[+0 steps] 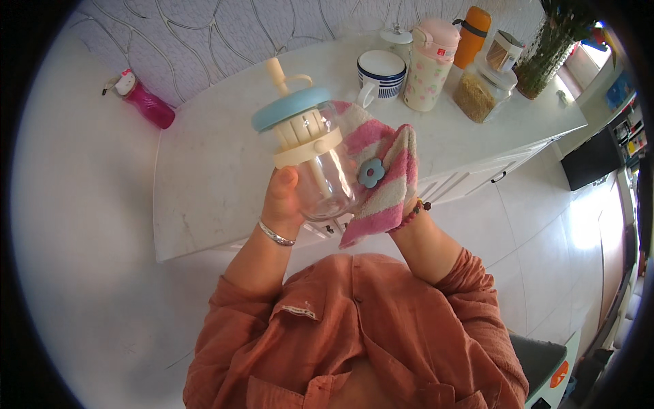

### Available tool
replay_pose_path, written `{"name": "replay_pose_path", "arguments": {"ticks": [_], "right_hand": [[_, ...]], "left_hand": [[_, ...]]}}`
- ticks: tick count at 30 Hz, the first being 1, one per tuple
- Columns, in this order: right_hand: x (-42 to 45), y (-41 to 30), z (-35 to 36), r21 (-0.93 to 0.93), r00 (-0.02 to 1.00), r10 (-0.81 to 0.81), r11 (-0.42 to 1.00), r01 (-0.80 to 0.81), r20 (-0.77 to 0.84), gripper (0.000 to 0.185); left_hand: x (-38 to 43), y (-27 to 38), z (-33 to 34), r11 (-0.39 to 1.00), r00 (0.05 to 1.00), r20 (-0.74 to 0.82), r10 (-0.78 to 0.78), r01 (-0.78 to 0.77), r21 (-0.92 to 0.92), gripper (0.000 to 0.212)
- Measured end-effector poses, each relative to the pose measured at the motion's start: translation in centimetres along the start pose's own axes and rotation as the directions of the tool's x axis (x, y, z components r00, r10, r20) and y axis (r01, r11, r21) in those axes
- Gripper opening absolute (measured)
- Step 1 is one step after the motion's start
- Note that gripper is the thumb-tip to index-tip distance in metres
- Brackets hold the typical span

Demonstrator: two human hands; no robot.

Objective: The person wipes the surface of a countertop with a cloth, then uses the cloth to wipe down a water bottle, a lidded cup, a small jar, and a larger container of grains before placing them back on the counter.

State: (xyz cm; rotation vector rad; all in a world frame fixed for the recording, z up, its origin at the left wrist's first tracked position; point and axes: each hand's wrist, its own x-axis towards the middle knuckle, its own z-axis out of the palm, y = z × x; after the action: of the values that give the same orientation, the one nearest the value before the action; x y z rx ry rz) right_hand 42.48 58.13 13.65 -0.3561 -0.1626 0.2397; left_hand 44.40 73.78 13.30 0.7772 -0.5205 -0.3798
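My left hand [284, 197] grips a clear drinking cup [327, 186] by its lower left side, thumb towards me. The cup is held up, a little tilted, above the counter; it has a blue lid [291, 108], a cream straw spout [276, 76], a cream band and an inner straw. A pink and white striped cloth [380, 204] covers most of my right hand [403, 197], which presses it to the cup's right side. A blue flower-shaped piece [371, 173] shows in front of the cloth. The fingers under the cloth are mostly hidden.
On the white counter [214, 168] stand a striped mug [382, 76], a pink-lidded bottle [429, 71], an orange flask [472, 38], a jar of grain [480, 94] with a small toothpick container [503, 51] on top, and a vase [544, 66]. A magenta bottle [150, 106] lies at the left wall.
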Motion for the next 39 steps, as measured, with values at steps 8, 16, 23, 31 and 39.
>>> {"name": "replay_pose_path", "arguments": {"ticks": [8,16,23,31,39], "right_hand": [[0.4,-0.1,0.7,0.320,0.995,0.087,0.942,-0.099,0.049,0.080],[0.7,-0.6,0.6,0.227,0.969,0.016,0.971,-0.074,0.247,0.082],[0.8,-0.9,0.7,0.015,0.971,-0.162,0.987,0.162,0.177,0.070],[0.1,-0.9,0.5,-0.006,0.990,-0.141,0.990,0.141,-0.015,0.061],[-0.3,-0.4,-0.5,-0.180,0.945,-0.305,0.929,0.322,0.118,0.070]], "left_hand": [[-0.5,0.1,-0.2,0.993,0.997,-0.046,0.057,-0.052,0.110,0.090],[-0.9,0.6,-0.8,0.990,0.993,-0.112,0.035,-0.019,0.139,0.076],[-0.7,1.3,1.3,0.814,0.960,-0.214,0.181,-0.024,0.580,0.074],[-0.6,1.6,3.4,0.586,0.933,-0.180,0.313,-0.040,0.810,0.079],[-0.6,1.6,3.9,0.391,0.918,-0.071,0.390,-0.095,0.915,0.083]]}}
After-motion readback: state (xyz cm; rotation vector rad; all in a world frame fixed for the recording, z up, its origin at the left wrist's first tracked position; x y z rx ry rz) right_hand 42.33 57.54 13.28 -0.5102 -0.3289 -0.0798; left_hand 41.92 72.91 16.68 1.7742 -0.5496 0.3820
